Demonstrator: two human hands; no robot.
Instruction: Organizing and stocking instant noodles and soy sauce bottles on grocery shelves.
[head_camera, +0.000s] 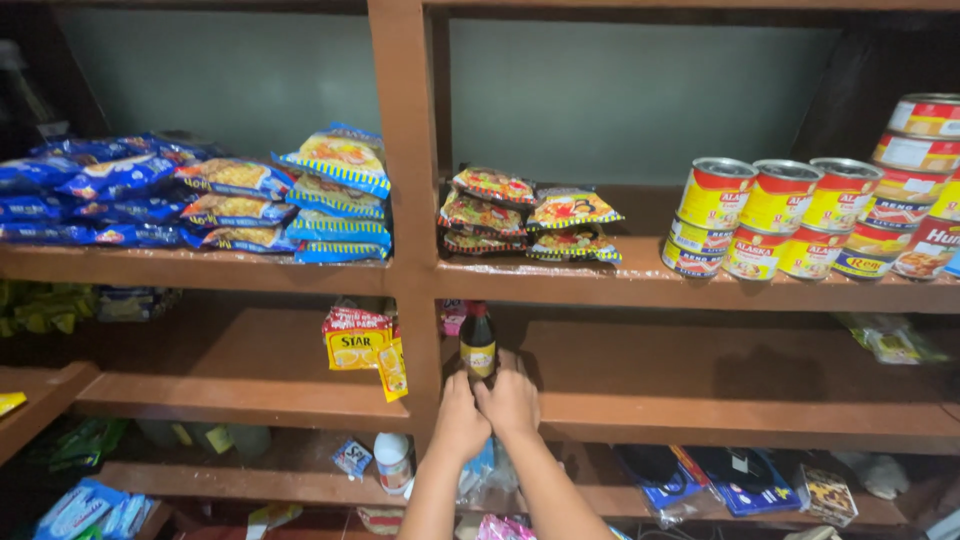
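- Bottle (477, 342), dark glass with a yellow label, stands on the middle shelf (700, 405), just right of the brown upright post (410, 200) that divides the shelving.
- Long axis of the bottle runs vertical; the cap points straight up, the base is hidden behind the hands.
- Left hand (460, 418) sits directly below the bottle, fingers curled up toward its lower part; contact appears made, but whether the fingers fully wrap the base cannot be told.
- Right hand (510, 400) lies just right of the left hand, touching it, closed in a loose clench at the bottle's foot; a firm grasp cannot be confirmed.
- Both hands are about equally near; the bottle lies straight ahead and above them, between the two sets of knuckles.
- Yellow-and-red sachet packs (362, 345) hang just left of the post, apart from the bottle.
- Noodle packets (525, 215) rest on the shelf above the bottle; stacked cans (770, 220) stand well to its right.
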